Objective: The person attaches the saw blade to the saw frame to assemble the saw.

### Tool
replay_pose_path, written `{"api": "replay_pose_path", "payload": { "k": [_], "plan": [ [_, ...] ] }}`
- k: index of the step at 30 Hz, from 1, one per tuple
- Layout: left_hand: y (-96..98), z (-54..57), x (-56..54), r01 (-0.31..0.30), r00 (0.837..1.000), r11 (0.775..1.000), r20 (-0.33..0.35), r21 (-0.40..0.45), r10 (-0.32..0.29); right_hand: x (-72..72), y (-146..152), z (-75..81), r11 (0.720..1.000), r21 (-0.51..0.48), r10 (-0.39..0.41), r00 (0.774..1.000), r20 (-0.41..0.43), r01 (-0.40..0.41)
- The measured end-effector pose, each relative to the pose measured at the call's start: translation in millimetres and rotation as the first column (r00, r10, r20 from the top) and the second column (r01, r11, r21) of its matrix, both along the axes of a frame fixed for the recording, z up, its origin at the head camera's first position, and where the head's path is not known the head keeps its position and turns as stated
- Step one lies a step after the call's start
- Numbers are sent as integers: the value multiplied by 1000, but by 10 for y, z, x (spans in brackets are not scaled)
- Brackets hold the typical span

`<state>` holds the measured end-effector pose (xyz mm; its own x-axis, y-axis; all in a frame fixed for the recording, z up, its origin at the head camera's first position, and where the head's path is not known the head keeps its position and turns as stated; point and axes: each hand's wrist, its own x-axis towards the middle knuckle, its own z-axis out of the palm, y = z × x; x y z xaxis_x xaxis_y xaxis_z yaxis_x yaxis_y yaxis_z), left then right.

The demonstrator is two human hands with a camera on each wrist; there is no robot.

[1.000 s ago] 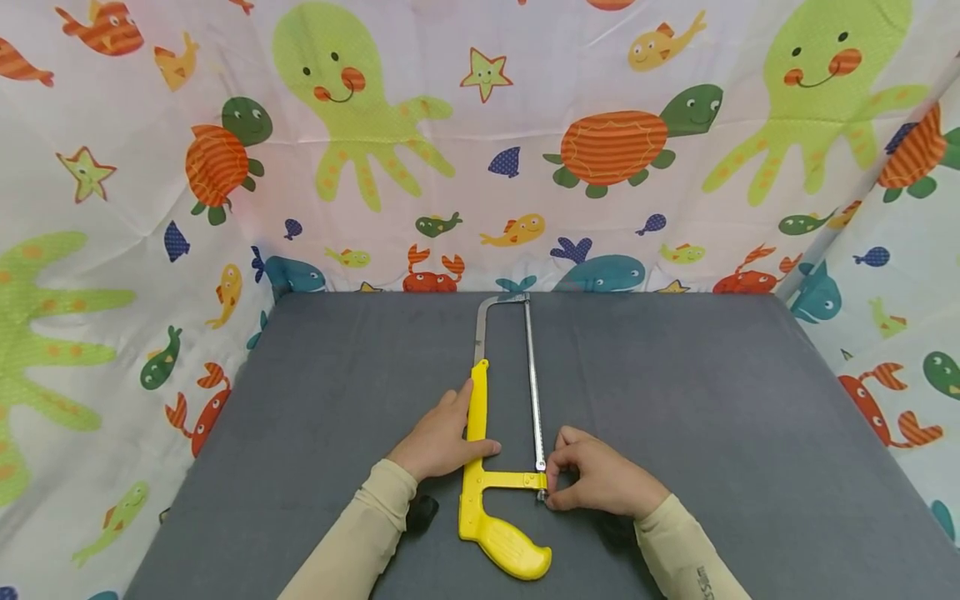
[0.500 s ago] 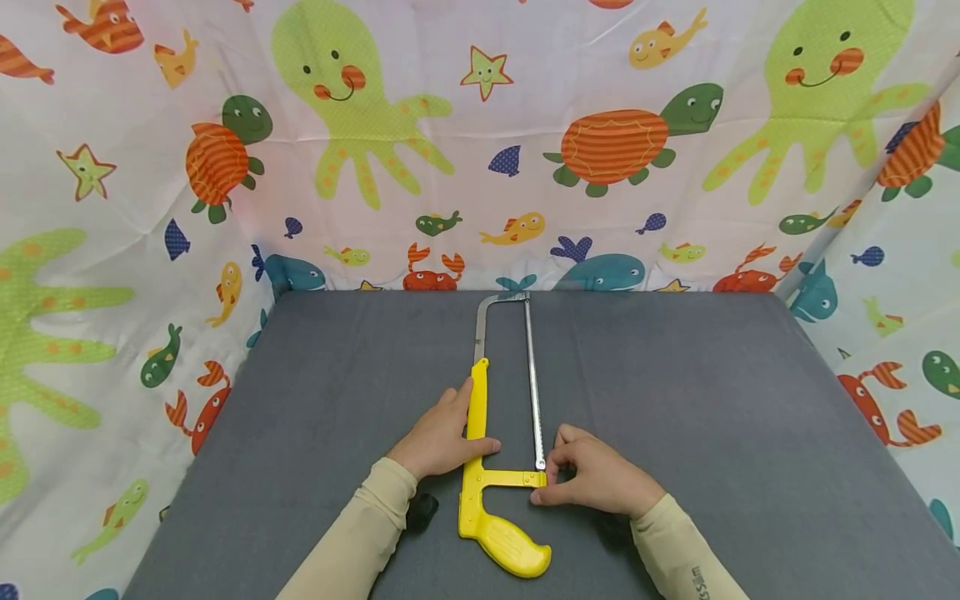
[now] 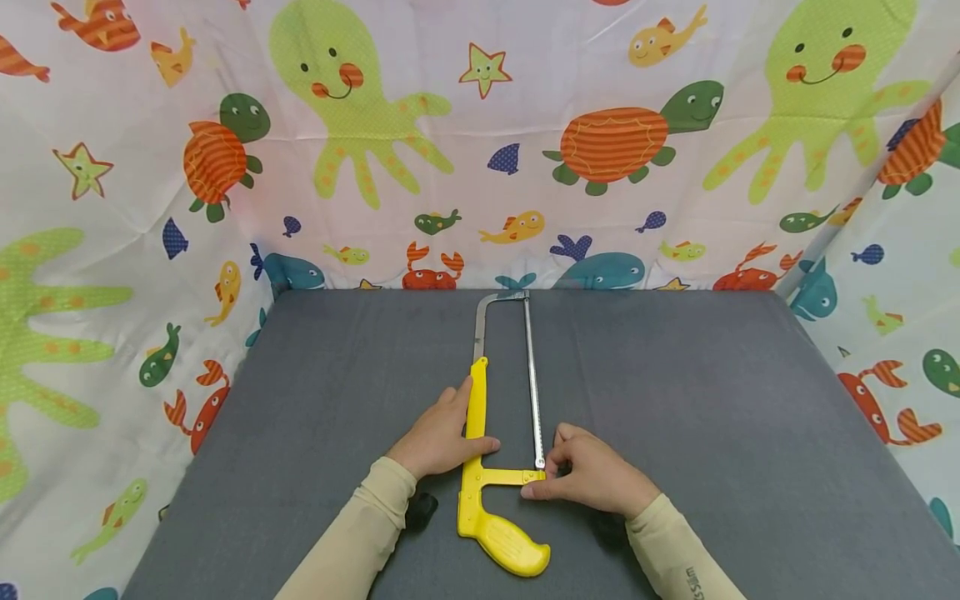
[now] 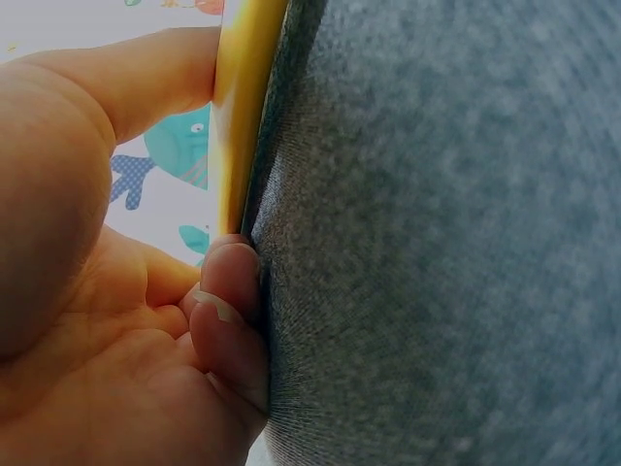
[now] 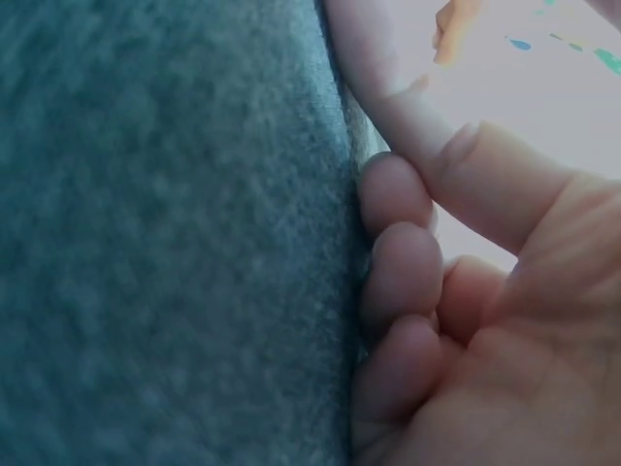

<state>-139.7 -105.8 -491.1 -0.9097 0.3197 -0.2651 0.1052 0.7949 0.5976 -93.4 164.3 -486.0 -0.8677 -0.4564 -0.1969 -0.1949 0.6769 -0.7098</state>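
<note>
Hacksaw [image 3: 477,412], curved handle [image 3: 514,546], metal blade [image 3: 532,379]

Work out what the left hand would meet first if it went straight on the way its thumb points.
Beyond the yellow frame it grips, the left hand would likely meet the metal blade first, across the gap between them, though it might pass over, as depth is unclear.

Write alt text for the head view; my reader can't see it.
A yellow-handled hacksaw lies on a gray table, handle nearest the wearer, blade on the right. The left hand holds its yellow frame; the right hand, fingers curled, is at the crossbar's right end. Behind is fabric printed with sea creatures.
</note>
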Motion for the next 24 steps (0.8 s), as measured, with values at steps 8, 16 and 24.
{"api": "replay_pose_path", "payload": {
  "k": [8, 16, 24],
  "plan": [
    [-4, -9, 10, -2, 1000, 1000, 10, -12, 2, 16, -13, -1, 1000, -10, 16, 999, -32, -16],
    [2, -14, -2, 7, 1000, 1000, -7, -12, -7, 13, 51, -27, 996, -31, 79, 996, -36, -80],
    [5, 0, 2, 2, 1000, 1000, -9, -6, -2, -4, 64, -2, 996, -32, 79, 997, -2, -79]
  ]
}}
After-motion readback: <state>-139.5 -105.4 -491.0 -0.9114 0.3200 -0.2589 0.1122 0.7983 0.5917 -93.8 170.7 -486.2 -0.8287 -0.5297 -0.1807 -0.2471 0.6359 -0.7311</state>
